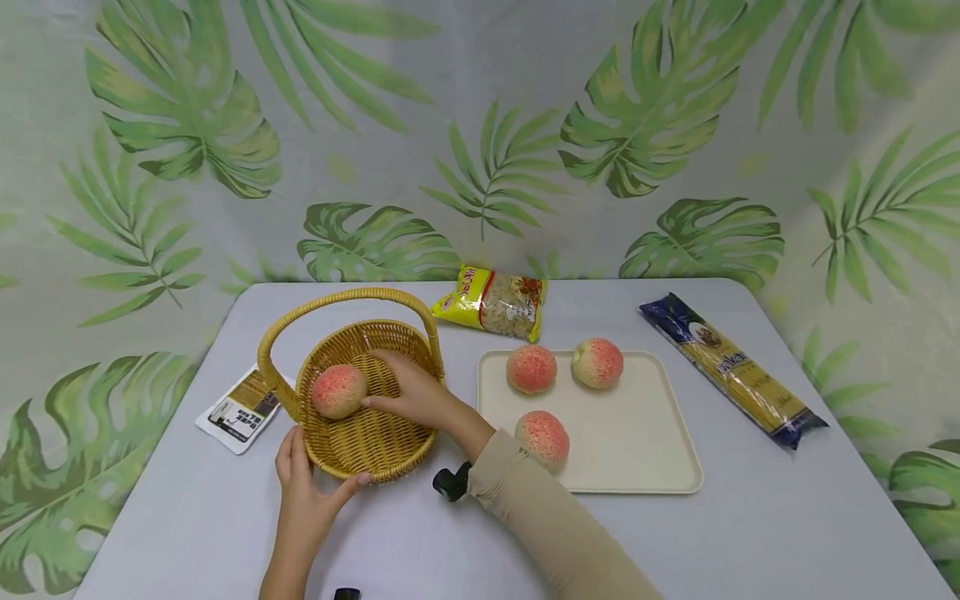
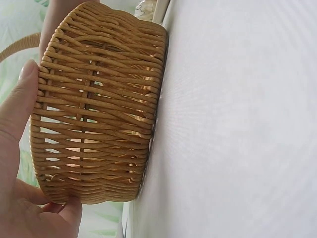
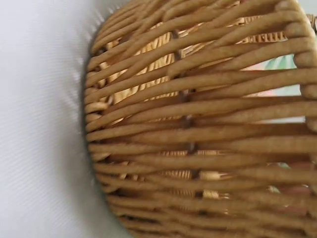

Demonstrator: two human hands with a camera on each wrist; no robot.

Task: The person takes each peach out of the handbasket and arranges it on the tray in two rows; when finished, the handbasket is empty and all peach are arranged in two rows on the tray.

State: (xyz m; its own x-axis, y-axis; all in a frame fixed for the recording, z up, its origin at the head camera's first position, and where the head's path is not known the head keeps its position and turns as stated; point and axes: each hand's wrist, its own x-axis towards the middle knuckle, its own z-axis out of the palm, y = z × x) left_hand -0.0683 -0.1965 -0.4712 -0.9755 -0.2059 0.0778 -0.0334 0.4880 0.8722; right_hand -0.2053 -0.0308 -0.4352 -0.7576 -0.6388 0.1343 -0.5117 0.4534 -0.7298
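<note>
A wicker basket (image 1: 367,450) with a tall arched handle stands on the left half of the table. In it, against the left wall, lies a pink-and-cream peach (image 1: 339,391). My left hand (image 1: 307,496) holds the basket's near left side, thumb along the rim; the left wrist view shows that thumb (image 2: 22,94) on the woven edge. Reaching over the right rim, my right hand (image 1: 411,392) is inside the basket with thumb and fingers apart, the thumb tip close beside the peach. Whether they touch cannot be told. The right wrist view shows only basket weave (image 3: 198,124).
Right of the basket, a cream tray (image 1: 630,450) carries three more peaches, one (image 1: 543,440) partly behind the right sleeve. A yellow snack bag (image 1: 495,302) lies behind, a long blue-and-gold packet (image 1: 727,367) at far right, and a white-edged pouch (image 1: 243,408) left of the basket.
</note>
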